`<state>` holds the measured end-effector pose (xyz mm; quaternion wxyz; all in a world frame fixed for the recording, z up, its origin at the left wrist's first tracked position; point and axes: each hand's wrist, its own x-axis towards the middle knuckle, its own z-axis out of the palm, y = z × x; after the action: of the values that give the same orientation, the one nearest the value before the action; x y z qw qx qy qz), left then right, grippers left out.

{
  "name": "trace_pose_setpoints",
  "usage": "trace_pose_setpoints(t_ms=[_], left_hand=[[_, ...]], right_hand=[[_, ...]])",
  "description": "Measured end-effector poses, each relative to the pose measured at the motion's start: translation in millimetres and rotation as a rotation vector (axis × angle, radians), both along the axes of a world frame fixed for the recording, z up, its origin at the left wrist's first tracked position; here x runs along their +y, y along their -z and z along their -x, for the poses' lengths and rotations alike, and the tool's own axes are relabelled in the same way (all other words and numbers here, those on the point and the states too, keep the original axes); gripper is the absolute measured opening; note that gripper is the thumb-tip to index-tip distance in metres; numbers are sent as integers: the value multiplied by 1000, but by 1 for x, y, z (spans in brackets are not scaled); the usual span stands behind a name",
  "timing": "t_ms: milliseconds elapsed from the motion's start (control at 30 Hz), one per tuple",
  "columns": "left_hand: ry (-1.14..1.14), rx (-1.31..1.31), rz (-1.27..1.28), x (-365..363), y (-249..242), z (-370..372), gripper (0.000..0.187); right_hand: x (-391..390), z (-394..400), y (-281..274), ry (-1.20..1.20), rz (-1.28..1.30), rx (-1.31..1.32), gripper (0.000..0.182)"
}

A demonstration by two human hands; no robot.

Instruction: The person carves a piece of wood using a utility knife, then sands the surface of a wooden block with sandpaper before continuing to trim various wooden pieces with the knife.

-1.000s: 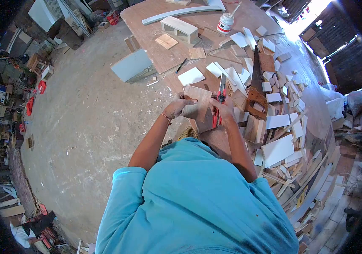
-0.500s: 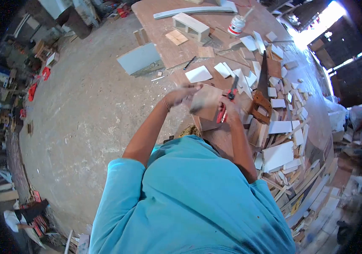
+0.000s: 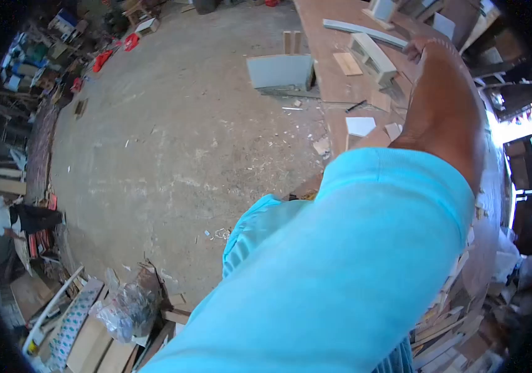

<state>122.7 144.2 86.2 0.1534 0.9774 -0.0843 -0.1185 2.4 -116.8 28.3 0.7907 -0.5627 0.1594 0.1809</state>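
My right arm stretches over the workbench (image 3: 334,87) toward its far side. My right hand (image 3: 426,48) has its fingers curled downward by the end of a long white strip (image 3: 359,30). What is under the fingers is hidden by the hand and forearm. Close to it lies a pale wooden box frame (image 3: 371,59) with compartments, and a small flat wood piece (image 3: 347,63) beside that. Nearer me are a black pen-like stick (image 3: 356,106) and a white block (image 3: 360,126). My left hand is out of view, with my sleeve covering much of the lower picture.
A white-faced panel (image 3: 280,71) stands beside the bench over the concrete floor (image 3: 173,137). Boards (image 3: 92,348) and a clear plastic bag (image 3: 126,311) lie at the lower left. Another person (image 3: 6,217) is at the far left. Wood offcuts (image 3: 446,329) are piled at the lower right.
My view has swung left, so the bench sits further right. My right hand has moved from the red-handled tool near my body to the bench's far side. My left hand has left view.
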Motion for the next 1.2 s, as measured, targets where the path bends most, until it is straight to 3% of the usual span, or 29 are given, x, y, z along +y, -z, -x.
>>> trace_pose_setpoints(t_ms=[200, 367, 433, 500, 533, 567, 700, 833, 1000, 1200], left_hand=[[124, -54, -45, -47, -43, -26, 34], [163, -74, -110, -42, -63, -17, 36], [176, -87, -142, -38, -72, -7, 37], [197, -95, -167, -40, -77, 0, 38], [203, -44, -47, -37, -43, 12, 54], [166, -63, 121, -36, -6, 30, 74], [2, -277, 129, -81, 27, 137, 108], [-27, -327, 96, -103, 35, 163, 108], [-47, -345, 143, -109, 50, 169, 90], [64, -320, 213, -99, 60, 175, 82]], right_hand=[[4, -8, 8, 154, -90, -35, 14], [4, -14, 16, 216, -194, -41, 13], [2, -18, 29, 183, -287, -153, 13], [10, -7, 13, 327, -293, -222, 17], [7, -15, 23, 335, -212, -189, 21], [-1, -23, 48, 314, -353, -133, 21], [8, -8, 25, 308, -376, -144, 19], [16, 5, 20, 292, -365, -56, 16], [18, 21, 2, 175, -244, -75, 11], [5, 28, 6, 143, -260, 76, 15]])
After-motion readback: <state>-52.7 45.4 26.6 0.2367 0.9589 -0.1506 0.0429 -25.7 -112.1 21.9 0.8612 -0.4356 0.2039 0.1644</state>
